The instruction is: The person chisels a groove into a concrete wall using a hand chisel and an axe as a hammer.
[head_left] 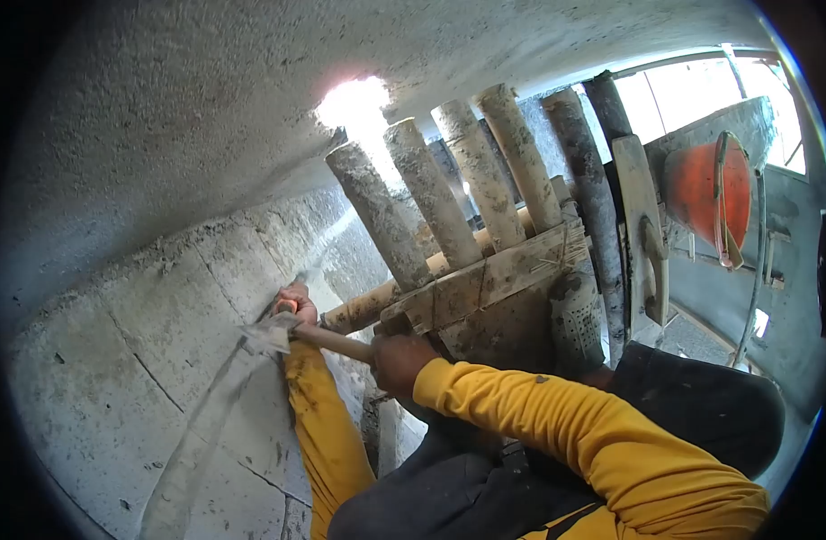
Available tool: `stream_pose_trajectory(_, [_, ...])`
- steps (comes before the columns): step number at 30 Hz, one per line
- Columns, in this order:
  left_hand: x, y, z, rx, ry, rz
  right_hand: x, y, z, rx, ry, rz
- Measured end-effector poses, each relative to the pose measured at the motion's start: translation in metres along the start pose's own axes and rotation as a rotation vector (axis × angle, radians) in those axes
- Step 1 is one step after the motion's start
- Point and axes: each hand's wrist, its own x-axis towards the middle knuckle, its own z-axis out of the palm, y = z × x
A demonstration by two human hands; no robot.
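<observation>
My right hand (402, 364) is wrapped round the wooden handle of a hammer-like tool (335, 342), whose whitish, dusty head lies at the block wall (179, 315). Just behind that head, my left hand (296, 303) is closed on something with an orange end; the rest of it is hidden. A thin grey streak runs up the wall beyond this hand. Below the tool head, a smooth pale vertical strip (193, 459) crosses the blocks.
Several mortar-caked round poles (440, 193) stand by a wooden plank (485, 286). At the right are a wooden float (642, 225) and a hanging orange bucket (705, 193). A rough concrete ceiling (179, 117) slopes close overhead.
</observation>
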Motion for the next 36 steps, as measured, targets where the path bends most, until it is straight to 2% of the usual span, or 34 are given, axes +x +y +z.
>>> stream_pose_trajectory(3, [0.004,0.009,-0.006,0.017,0.004,-0.004,-0.017,-0.005,0.001,0.052,0.068,-0.129])
stream_pose_trajectory(4, [0.005,0.011,-0.008,0.031,0.001,-0.001,-0.029,-0.015,-0.015,0.105,-0.016,-0.13])
stream_pose_trajectory(7, [0.007,0.011,-0.002,0.056,-0.016,0.006,-0.032,-0.021,-0.014,0.146,0.01,-0.184])
stream_pose_trajectory(10, [0.005,-0.003,0.002,0.108,0.003,0.034,-0.001,-0.011,-0.003,0.099,-0.081,0.043])
stream_pose_trajectory(13, [0.002,-0.017,-0.005,0.218,0.01,0.103,-0.016,-0.011,-0.006,0.121,0.002,-0.048])
stream_pose_trajectory(15, [0.006,-0.026,-0.016,0.356,0.025,0.187,-0.031,-0.013,-0.02,0.198,-0.095,0.014])
stream_pose_trajectory(17, [0.014,-0.042,-0.031,0.548,0.048,0.316,-0.045,-0.009,-0.021,0.289,0.095,-0.051])
stream_pose_trajectory(20, [0.011,-0.094,-0.038,0.72,0.135,0.466,-0.043,-0.005,-0.029,0.334,0.243,-0.144])
stream_pose_trajectory(23, [0.003,-0.127,-0.038,0.777,0.185,0.548,-0.044,-0.026,-0.05,0.515,0.218,-0.157])
stream_pose_trajectory(27, [0.0,-0.139,-0.035,0.812,0.165,0.613,-0.05,-0.029,-0.055,0.407,0.242,-0.221])
stream_pose_trajectory(30, [0.006,-0.127,-0.039,0.914,0.165,0.652,-0.052,-0.028,-0.049,0.35,0.231,-0.205])
stream_pose_trajectory(32, [-0.002,-0.133,-0.021,0.844,0.266,0.652,-0.054,-0.034,-0.049,0.361,0.222,-0.217])
stream_pose_trajectory(34, [-0.012,-0.144,0.0,0.587,0.4,0.642,-0.056,-0.036,-0.049,0.381,0.213,-0.209])
stream_pose_trajectory(36, [-0.013,-0.14,0.001,0.613,0.417,0.652,-0.055,-0.036,-0.049,0.403,0.205,-0.185])
